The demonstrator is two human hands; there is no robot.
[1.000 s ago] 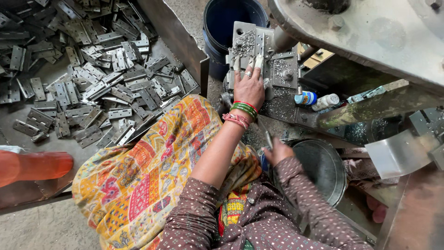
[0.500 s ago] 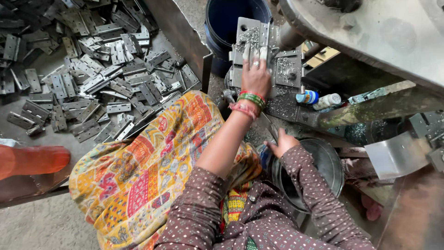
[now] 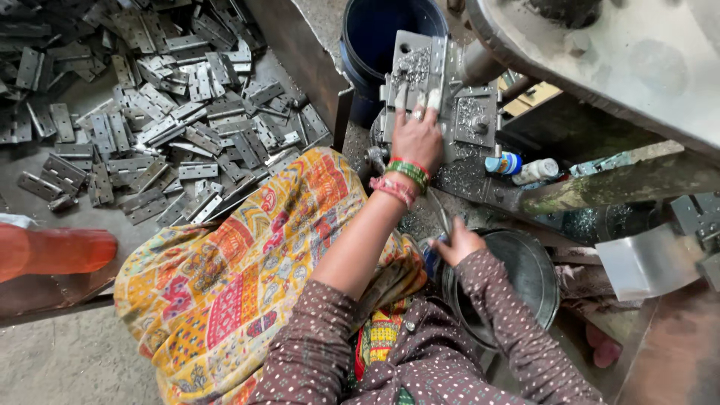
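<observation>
My left hand (image 3: 416, 139) reaches forward and lies flat, fingers spread, on a grey metal fixture plate (image 3: 474, 112) covered in metal chips. Green and red bangles sit on that wrist. My right hand (image 3: 459, 244) is lower, at the rim of a round metal bowl (image 3: 529, 274), and is closed on a thin metal rod (image 3: 442, 216) that points up toward the fixture. A colourful patterned cloth (image 3: 225, 285) covers my lap.
A big pile of flat grey hinge plates (image 3: 150, 112) lies on the floor to the left. A dark blue bucket (image 3: 375, 37) stands behind the fixture. Two small bottles (image 3: 517, 166) lie to its right under the grey machine body (image 3: 600, 52). An orange object (image 3: 52, 251) is at the far left.
My left hand has slid a little further up the fixture plate. My right hand has stayed by the bowl with the rod.
</observation>
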